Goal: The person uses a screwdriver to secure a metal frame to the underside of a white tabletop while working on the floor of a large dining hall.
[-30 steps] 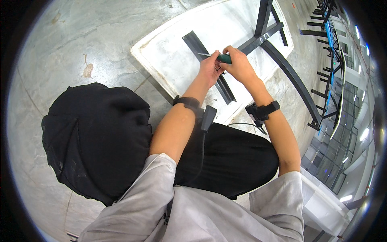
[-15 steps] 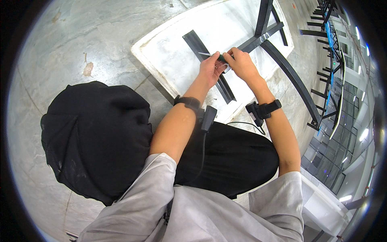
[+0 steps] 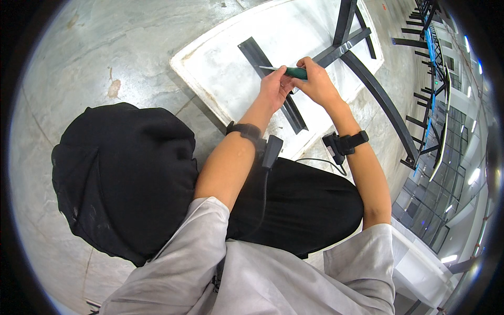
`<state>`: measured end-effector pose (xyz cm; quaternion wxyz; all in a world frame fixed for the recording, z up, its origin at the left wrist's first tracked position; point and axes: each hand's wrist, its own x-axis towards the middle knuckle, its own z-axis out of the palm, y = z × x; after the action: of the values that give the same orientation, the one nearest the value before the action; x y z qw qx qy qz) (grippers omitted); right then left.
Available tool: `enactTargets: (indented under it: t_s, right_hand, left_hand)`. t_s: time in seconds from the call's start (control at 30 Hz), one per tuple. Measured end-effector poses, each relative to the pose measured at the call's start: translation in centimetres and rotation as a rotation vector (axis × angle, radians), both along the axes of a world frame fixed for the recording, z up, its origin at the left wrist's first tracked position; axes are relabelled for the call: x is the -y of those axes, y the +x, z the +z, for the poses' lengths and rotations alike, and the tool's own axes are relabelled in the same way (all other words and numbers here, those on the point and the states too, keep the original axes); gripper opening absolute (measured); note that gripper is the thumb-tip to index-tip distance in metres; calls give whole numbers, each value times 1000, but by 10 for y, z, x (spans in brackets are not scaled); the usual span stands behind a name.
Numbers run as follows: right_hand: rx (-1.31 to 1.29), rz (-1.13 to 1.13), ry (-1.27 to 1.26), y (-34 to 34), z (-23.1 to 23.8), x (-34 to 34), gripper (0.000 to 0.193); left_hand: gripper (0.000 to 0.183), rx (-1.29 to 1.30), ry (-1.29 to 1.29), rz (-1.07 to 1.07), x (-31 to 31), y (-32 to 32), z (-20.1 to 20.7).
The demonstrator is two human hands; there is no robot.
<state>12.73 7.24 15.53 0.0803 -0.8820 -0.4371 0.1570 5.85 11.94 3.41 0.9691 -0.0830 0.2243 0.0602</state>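
A screwdriver [image 3: 298, 73] with a green handle and a thin metal shaft lies across my two hands, its tip pointing left. My right hand [image 3: 318, 86] is closed on the rear of the handle, fingers on top and thumb below. At the handle's front end, my left hand [image 3: 273, 89] pinches it near the shaft. Both hands are above a white tabletop panel [image 3: 220, 65] with rounded corners. Beneath the screwdriver tip runs a black metal bar [image 3: 254, 52] fixed along the panel, partly hidden by my left hand. A black leg frame [image 3: 336, 52] stands beyond my right hand.
A curved black leg [image 3: 386, 100] sweeps down on the right. More black frames [image 3: 420, 105] stand in a row at the far right. My black-clad knees [image 3: 126, 178] are on the near side. A cable [image 3: 325, 161] hangs by the right wrist strap.
My right hand has shifted its grip slightly, exposing more of the green handle. The screwdriver tip has moved a little up and right; my left hand stays nearly in place.
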Motion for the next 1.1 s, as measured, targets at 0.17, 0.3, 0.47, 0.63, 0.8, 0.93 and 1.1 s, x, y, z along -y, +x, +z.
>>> enactTargets:
  t_s: [0.17, 0.3, 0.47, 0.63, 0.8, 0.93, 1.1]
  right_hand:
    - [-170, -260, -188, 0, 3, -4, 27]
    - [121, 82, 80, 5, -7, 5, 28]
    - [-198, -312, -185, -3, 2, -5, 25]
    - [-132, -83, -87, -4, 6, -5, 24]
    - [-146, -108, -99, -6, 18, -9, 25]
    - [-104, -86, -103, -3, 28, -10, 25]
    - [-138, -111, -108, -3, 39, -5, 24]
  left_hand:
    - [13, -57, -10, -32, 3, -1, 0]
    - [12, -31, -1, -16, 0, 0, 3]
    - [12, -68, -17, -29, 0, -4, 4]
    - [18, -61, -43, 9, 0, -5, -4]
    - [34, -178, -40, -26, 1, -17, -12]
    - [36, -303, -18, -36, 2, -26, -27]
    - [35, -418, 53, -109, 3, -28, -35]
